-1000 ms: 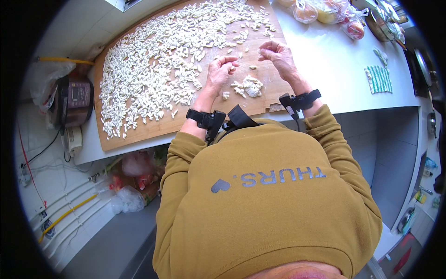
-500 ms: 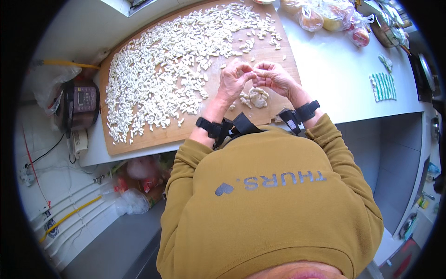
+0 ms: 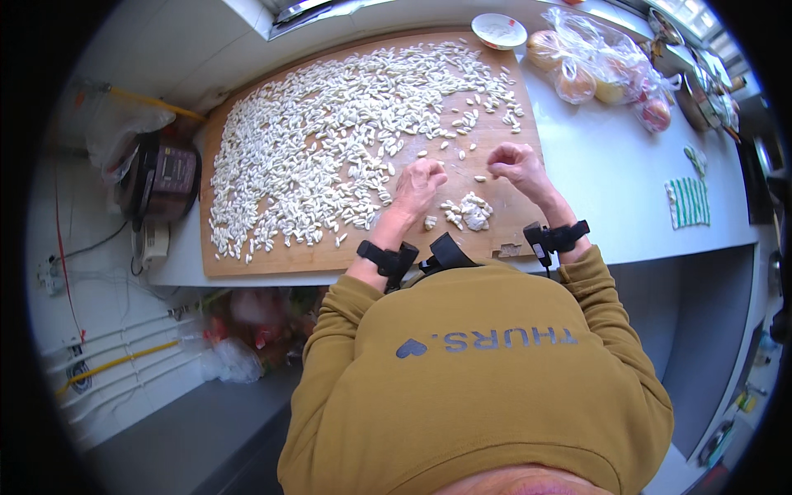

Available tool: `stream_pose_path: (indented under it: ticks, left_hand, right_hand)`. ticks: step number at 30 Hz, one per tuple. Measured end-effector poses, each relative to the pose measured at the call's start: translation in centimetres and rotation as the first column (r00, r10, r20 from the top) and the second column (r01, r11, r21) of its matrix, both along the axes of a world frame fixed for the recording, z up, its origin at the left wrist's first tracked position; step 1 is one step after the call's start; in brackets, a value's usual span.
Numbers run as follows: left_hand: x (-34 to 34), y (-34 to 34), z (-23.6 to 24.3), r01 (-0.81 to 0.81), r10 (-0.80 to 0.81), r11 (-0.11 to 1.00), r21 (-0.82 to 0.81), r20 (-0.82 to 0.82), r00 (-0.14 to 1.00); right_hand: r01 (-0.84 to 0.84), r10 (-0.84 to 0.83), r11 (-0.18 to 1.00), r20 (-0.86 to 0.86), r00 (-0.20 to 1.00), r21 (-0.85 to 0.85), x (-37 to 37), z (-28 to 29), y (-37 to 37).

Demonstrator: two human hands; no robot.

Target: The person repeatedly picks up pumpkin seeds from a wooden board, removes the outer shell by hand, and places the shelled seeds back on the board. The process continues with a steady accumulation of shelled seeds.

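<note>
Small white oval pieces, seemingly dough (image 3: 322, 124), cover most of a large wooden board (image 3: 388, 257). My left hand (image 3: 419, 188) hovers beside their right edge, its fingers curled and closed. To its right, apart from it, my right hand (image 3: 518, 167) has thumb and fingers pinched together. Whatever either hand may hold is hidden or too small to make out. Below and between the hands lies a pale, torn dough lump (image 3: 476, 211), with a few bits touching it and a small scrap (image 3: 430, 222) to its left. One loose oval piece (image 3: 480, 178) rests between the hands.
A white bowl (image 3: 498, 31) stands at the board's far right corner. Beyond the board are plastic bags of fruit (image 3: 606, 70), metal pots (image 3: 701, 95) and a green-striped cloth (image 3: 688, 202) on the white counter (image 3: 615, 165). A dark electric cooker (image 3: 165, 177) stands at the left.
My hands, earlier meeting at the fingertips above the dough, have drawn apart, the right one moving to the right. The view has shifted, bringing the whole bowl into sight.
</note>
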State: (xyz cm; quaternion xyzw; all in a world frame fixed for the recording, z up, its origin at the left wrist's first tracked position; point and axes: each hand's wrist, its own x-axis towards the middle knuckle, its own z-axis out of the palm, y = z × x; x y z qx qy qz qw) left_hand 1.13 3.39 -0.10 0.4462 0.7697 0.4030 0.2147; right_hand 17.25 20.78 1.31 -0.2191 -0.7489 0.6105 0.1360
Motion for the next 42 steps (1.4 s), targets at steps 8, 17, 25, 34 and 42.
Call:
stream_pose_path:
  ticks: [8,17,25,34,42]
  left_hand:
    - [-0.2,-0.1,-1.6,-0.034,-0.045,0.986,-0.163,-0.458,0.888]
    - [-0.6,1.6,-4.2,-0.146,0.013,0.978,-0.152,-0.645,0.764]
    - [-2.0,3.4,-2.7,-0.146,0.111,0.988,-0.052,-0.413,0.904]
    - [-0.5,1.0,2.2,-0.293,-0.093,0.945,0.144,0.979,0.180]
    - [1.5,1.1,2.4,-0.144,-0.205,0.958,0.250,0.941,0.268]
  right_hand:
    - [0.007,-0.190,0.733,0.195,0.962,0.680,-0.3,-1.7,-0.6]
    - [0.160,-0.241,0.752,0.040,0.970,0.639,-1.1,-3.0,0.0]
    - [0.271,-0.196,0.808,-0.194,0.961,0.523,-1.7,-2.6,1.9]
    - [0.062,-0.041,0.994,-0.216,0.976,0.093,-1.3,1.3,-4.2]
    - [0.152,-0.131,0.984,-0.189,0.973,0.098,-2.0,-0.1,-5.8]
